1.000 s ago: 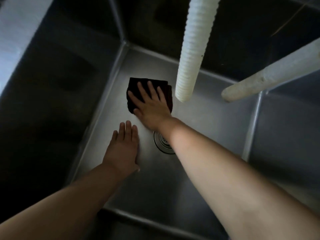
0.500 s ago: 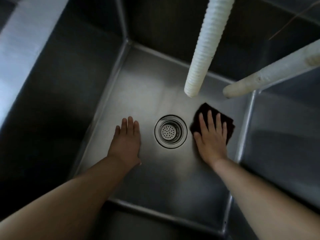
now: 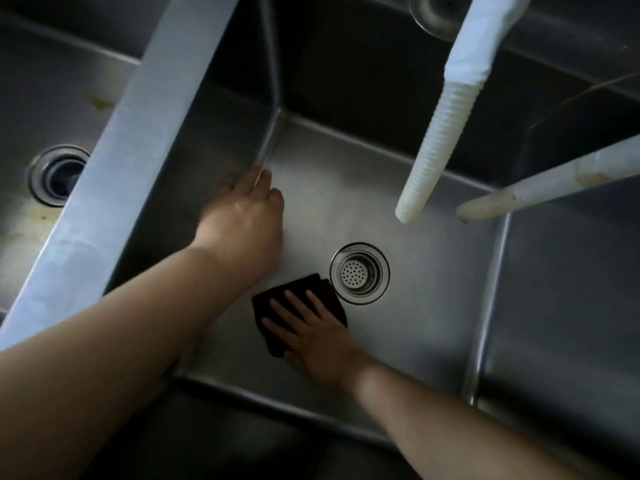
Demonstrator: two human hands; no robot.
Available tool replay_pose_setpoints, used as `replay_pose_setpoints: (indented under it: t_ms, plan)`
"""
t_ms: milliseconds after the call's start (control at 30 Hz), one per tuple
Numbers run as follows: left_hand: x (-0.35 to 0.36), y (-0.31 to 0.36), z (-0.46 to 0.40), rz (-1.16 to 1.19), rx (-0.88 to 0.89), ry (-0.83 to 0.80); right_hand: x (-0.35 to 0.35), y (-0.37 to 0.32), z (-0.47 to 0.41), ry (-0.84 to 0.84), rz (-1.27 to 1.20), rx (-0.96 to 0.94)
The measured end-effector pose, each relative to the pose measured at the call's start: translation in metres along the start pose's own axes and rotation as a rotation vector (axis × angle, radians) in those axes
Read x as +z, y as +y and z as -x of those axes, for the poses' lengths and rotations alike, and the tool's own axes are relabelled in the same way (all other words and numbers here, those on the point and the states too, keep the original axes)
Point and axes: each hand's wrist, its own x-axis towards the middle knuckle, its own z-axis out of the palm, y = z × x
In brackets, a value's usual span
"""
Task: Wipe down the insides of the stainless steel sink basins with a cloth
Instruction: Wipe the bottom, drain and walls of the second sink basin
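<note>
I look down into a deep stainless steel sink basin [image 3: 433, 299] with a round strainer drain [image 3: 359, 272] in its floor. A dark folded cloth [image 3: 273, 303] lies on the floor just left of the drain. My right hand [image 3: 311, 334] presses flat on the cloth with straight, spread fingers. My left hand [image 3: 247, 209] rests on the basin floor at its left edge, fingers pointing toward the far left corner and touching the left wall.
A white ribbed hose [image 3: 436, 133] and a stained white pipe [image 3: 554, 181] hang over the basin's far right. A steel divider [image 3: 114, 174] separates a second basin [image 3: 52, 98] on the left, with its own drain [image 3: 57, 174].
My right hand has slid the cloth from the drain's right side to its near left. My left hand has moved farther toward the left wall. The view has shifted, showing the left basin.
</note>
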Motion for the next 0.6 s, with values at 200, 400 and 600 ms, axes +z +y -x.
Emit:
replay_pose_setpoints:
  t_ms: [200, 400, 600]
  plan:
    - [-0.039, -0.026, -0.022, -0.157, 0.112, 0.247, -0.037, 0.057, -0.088, 0.171, -0.071, 0.221]
    - [-0.061, -0.056, -0.046, -0.111, 0.125, 0.279, -0.038, 0.152, -0.068, 0.213, -0.2, 0.616]
    - [-0.065, -0.062, -0.053, -0.094, 0.103, 0.266, -0.016, 0.207, 0.039, 0.241, -0.246, 1.032]
